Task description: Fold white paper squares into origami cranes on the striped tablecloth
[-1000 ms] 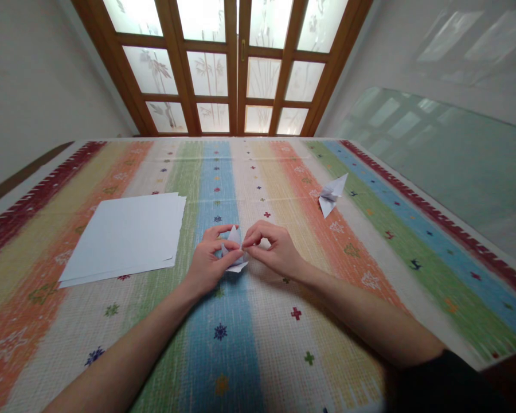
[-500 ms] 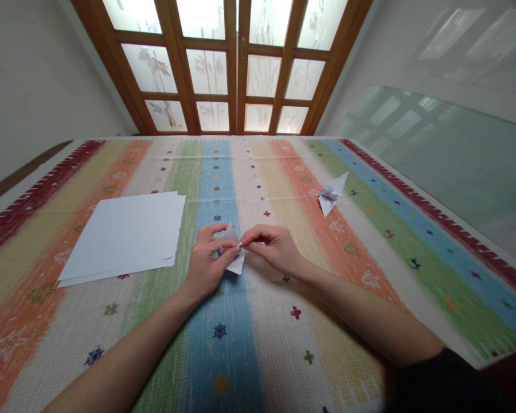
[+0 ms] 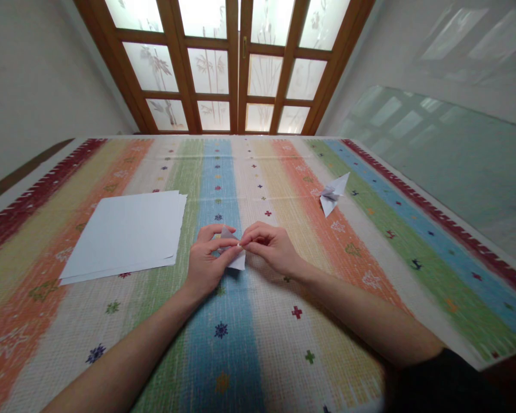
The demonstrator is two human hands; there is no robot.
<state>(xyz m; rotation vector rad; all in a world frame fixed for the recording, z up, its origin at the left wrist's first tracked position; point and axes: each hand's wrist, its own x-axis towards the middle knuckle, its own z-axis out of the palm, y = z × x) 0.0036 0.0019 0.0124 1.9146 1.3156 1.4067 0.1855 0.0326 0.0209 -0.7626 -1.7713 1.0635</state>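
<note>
A small folded white paper piece [image 3: 236,261] sits between both hands at the middle of the striped tablecloth [image 3: 258,321]. My left hand [image 3: 206,261] curls around its left side, thumb and forefinger closed on it. My right hand [image 3: 270,248] pinches its upper right tip with thumb and forefinger. Most of the piece is hidden by my fingers; only a lower point and a top corner show.
A stack of white paper sheets [image 3: 126,235] lies to the left of my hands. A finished white paper crane [image 3: 333,194] stands further back to the right. Wooden glazed doors [image 3: 236,63] stand beyond the table's far edge. A glass pane [image 3: 447,155] runs along the right.
The paper piece has been turned and drawn lower between my fingers; less of its upper point shows. Both hands have stayed in nearly the same spot.
</note>
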